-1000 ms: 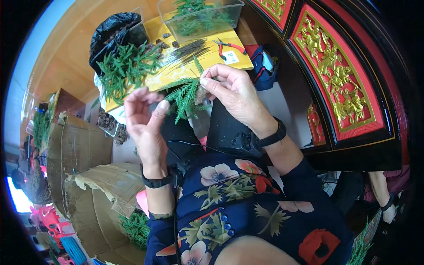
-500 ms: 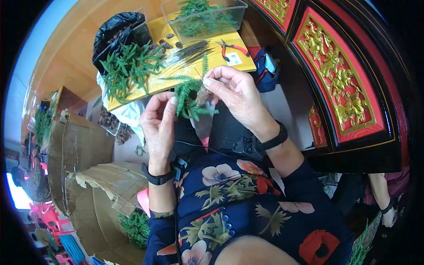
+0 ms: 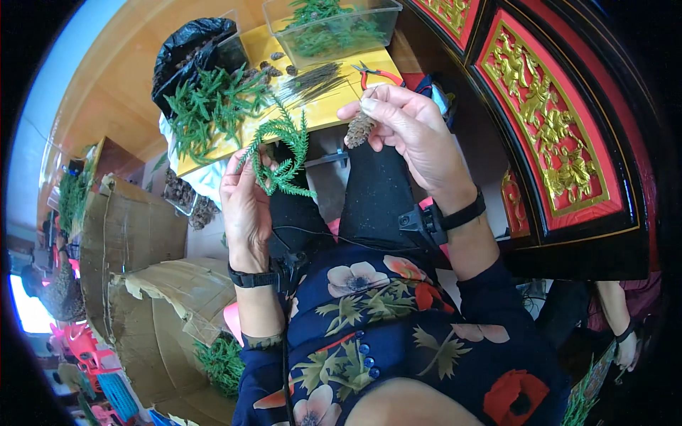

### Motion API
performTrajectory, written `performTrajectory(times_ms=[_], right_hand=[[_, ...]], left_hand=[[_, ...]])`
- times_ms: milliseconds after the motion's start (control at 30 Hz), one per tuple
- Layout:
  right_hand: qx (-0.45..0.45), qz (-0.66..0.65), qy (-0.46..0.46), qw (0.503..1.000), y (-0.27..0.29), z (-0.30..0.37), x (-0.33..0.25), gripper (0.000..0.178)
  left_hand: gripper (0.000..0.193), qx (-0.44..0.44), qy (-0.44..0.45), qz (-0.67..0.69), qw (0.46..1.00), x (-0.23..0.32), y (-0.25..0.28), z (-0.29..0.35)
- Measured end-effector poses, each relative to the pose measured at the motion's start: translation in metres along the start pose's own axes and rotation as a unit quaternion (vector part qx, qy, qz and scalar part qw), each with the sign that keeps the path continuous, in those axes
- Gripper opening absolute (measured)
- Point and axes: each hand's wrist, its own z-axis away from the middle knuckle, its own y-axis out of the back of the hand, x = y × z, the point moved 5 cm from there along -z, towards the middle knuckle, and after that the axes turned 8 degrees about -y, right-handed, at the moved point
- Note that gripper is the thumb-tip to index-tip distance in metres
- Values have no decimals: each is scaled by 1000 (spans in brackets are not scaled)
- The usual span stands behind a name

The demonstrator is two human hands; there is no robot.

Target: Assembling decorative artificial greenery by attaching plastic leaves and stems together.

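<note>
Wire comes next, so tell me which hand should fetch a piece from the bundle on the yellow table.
Probably right: the right hand with the pine cone hovers beside the wire bundle; the left hand, gripping the green sprig, sits lower.

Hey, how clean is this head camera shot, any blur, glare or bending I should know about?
Head view: strong fisheye bending, so the red and gold carved panel curves and the corners go black. Lighting is even daylight, with bright glare at the left rim. The left hand with its green sprig and the right hand with its pine cone look sharp; things near the rim are smeared.
</note>
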Motion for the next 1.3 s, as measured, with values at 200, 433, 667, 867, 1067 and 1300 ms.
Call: performTrajectory(times_ms=[200,433,667,867,1067,1300], right_hand=[[-23,30,-19,999,-7,-3,6,20],[-34,24,-21,999,-9,1,5,18],[-28,28,-20,999,-8,1,7,17],[-31,36,-24,999,-12,2,5,17],[-54,67,-17,996,-34,4,23,12],[-89,60,-81,991,-39,-1,51,8]], left_hand=[[22,64,59,46,995,-4,15,2],[25,-98,287,437,847,-21,-5,6],[27,-42,274,390,878,-24,0,6],[19,-32,13,-45,998,-5,-8,3],[14,-68,-169,-360,915,22,-18,10],[23,-75,-174,-266,945,22,-30,9]])
